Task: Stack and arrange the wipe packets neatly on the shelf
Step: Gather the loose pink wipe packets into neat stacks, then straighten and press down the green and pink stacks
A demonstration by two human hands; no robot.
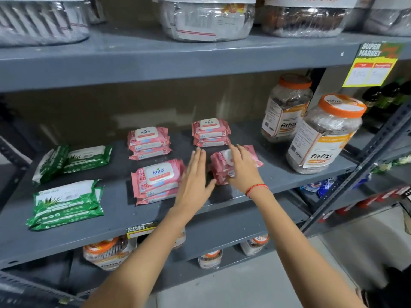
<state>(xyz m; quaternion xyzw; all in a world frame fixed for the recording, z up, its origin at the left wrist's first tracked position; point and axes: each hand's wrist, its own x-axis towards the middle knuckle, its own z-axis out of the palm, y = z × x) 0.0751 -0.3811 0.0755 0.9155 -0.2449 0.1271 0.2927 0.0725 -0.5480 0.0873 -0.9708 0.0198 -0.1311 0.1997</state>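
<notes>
Two spread hands flank the skewed pink stack (222,167): right hand (243,168) rests on it, left hand (193,176) just beside its left edge.

Shop aisle: grey steel shelving (155,63), "Super Market" price tag (375,65), stocked jars (322,134).

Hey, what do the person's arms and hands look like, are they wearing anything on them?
Both forearms are bare, with no sleeves in view. The left hand wears nothing visible: no glove, ring or watch. The right hand has a thin red thread bracelet around its wrist.
</notes>
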